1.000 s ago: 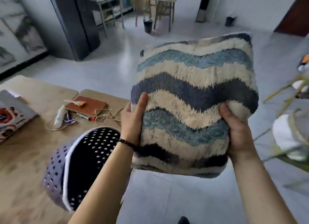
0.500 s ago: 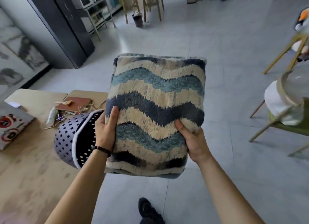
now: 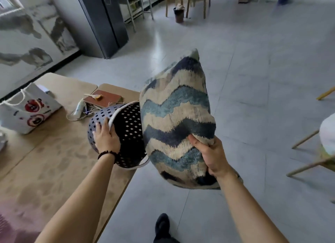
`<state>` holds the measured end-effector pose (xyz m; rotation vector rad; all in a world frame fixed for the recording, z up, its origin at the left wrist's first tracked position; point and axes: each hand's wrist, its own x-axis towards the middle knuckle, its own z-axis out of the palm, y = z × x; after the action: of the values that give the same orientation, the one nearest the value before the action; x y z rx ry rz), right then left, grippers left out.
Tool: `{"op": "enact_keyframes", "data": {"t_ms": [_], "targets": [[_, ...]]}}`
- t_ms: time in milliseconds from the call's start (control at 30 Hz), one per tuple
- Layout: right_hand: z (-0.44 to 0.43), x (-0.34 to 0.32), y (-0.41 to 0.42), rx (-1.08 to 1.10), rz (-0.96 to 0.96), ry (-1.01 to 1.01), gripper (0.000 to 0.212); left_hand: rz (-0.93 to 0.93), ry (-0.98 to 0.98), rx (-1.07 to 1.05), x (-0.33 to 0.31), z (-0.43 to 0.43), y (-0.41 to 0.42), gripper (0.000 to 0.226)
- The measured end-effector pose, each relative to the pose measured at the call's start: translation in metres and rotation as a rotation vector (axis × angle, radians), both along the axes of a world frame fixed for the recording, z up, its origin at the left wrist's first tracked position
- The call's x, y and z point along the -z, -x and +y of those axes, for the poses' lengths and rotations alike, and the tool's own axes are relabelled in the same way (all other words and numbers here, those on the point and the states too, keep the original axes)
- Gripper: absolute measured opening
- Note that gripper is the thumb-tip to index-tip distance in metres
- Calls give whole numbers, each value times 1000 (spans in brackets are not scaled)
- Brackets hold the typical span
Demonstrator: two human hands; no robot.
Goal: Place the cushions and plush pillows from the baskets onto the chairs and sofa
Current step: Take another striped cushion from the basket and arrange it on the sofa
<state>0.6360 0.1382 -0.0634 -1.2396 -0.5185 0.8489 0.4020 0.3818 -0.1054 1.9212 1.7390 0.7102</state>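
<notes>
- Woolly wave-striped cushion [image 3: 177, 119], blue and cream, is held in the air over the floor at mid-frame (one corner points to 12 o'clock).
- Right hand [image 3: 212, 155] clutches its lower edge, 5 o'clock side.
- Left hand [image 3: 107, 139], well apart, grips the perforated basket [image 3: 126, 132], which is tipped sideways on the table [image 3: 54, 161] at the cushion's 9 o'clock.

Left hand [image 3: 107, 138] has left the cushion [image 3: 175, 116] — now holds the basket [image 3: 130, 126].
</notes>
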Motion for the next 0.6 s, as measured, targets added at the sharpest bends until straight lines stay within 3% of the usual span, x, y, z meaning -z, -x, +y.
{"op": "enact_keyframes", "data": {"t_ms": [100,233,333,400,600], "targets": [[42,-15,8,-25,-5,-20,10,-239,10,-111,-9,34,13,42],[99,-29,38,-41,-39,-74,33,-505,94,-383,-13,55,54,37],[126,-33,56,-87,-68,-89,20,-599,189,-559,-1,59,92,42],[138,-39,66,-111,-86,-76,9,-637,260,-656,5,59,114,47],[158,-72,79,-133,-166,-111,6,-556,418,-803,29,55,161,52]]}}
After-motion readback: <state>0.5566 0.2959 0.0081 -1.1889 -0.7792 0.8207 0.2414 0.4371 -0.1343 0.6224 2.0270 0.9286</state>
